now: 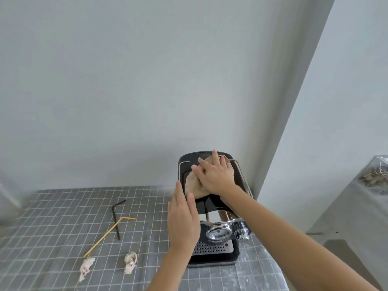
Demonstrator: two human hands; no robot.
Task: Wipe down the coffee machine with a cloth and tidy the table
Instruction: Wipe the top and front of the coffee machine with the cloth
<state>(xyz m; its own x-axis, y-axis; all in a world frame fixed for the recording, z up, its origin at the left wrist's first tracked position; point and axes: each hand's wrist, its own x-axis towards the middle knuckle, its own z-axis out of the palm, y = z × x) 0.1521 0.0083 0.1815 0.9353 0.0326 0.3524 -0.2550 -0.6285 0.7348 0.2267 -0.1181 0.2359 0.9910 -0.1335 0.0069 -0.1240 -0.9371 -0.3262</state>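
Grey walls meet behind a bench covered in a grey checked cloth. At 3 o'clock on it stands the coffee machine, long axis running 6 to 12. The right hand, fingers spread flat, presses a tan cloth on the machine's top, directly beneath the palm. The left hand, fingers straight and holding nothing, rests against the machine's 9 o'clock edge, seemingly bracing it. Toward 9 o'clock lie a black straw, a yellow straw and two crumpled tissues, judged still to be cleared.
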